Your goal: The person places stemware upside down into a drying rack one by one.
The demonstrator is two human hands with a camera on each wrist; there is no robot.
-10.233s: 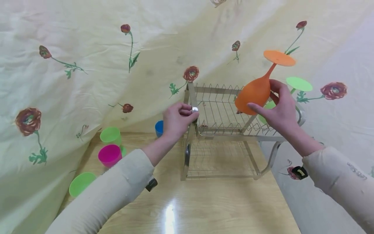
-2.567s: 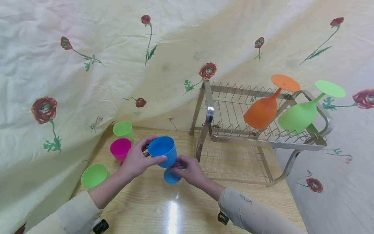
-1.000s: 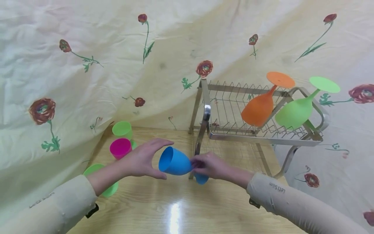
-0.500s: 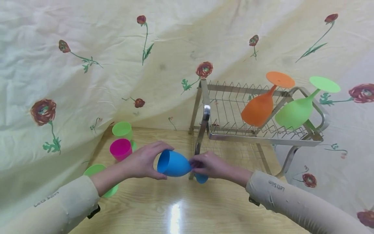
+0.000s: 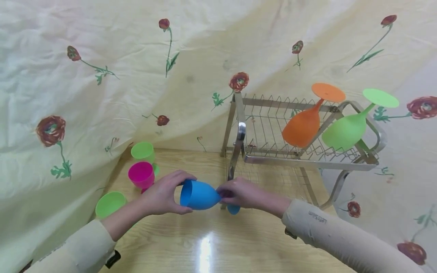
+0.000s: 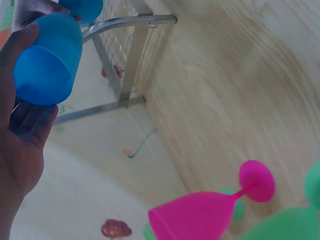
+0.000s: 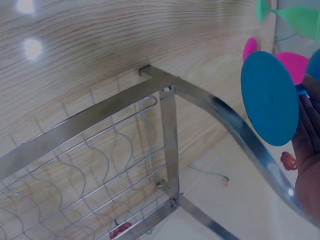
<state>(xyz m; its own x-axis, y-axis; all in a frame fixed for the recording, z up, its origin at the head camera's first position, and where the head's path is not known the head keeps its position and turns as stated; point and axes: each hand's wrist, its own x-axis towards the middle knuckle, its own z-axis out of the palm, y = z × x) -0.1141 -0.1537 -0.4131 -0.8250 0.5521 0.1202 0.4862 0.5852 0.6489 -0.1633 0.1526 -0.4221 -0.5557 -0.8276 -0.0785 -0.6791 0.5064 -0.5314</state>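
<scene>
Blue goblet held sideways over the worktop, bowl clasped by wide-curved left grip, stem pinched in nearly closed right grip

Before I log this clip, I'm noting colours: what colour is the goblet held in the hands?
Blue; the goblet shows best in the head view.

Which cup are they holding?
The blue cup: the left hand and right hand both grip it, tipped sideways. The orange cup and one green cup rest on the rack; the pink cup and two other green cups stand on the table.
</scene>
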